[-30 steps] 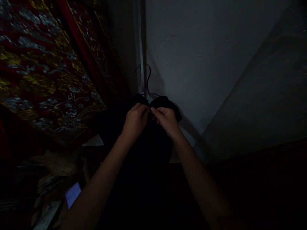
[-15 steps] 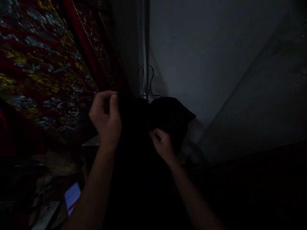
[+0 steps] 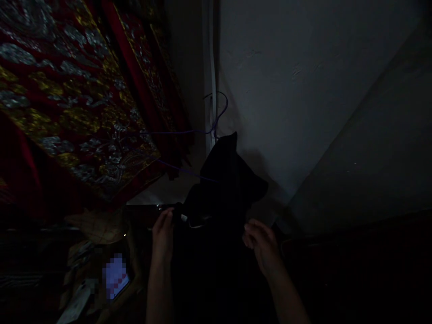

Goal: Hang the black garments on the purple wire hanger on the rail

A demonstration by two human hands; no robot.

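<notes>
A black garment hangs on a thin purple wire hanger hooked at the wall corner, with one hanger arm bare and sticking out to the left. My left hand grips the garment's left edge low down. My right hand is at the garment's right side with fingers curled; the dark hides whether it holds cloth.
A red cloth with gold and silver embroidery hangs at the left. A grey wall fills the right. Papers and a lit screen lie low at the left. The scene is very dark.
Both hands have dropped from the hanger's top to the garment's lower part. The garment has slid off the hanger's left arm and now droops to the right.
</notes>
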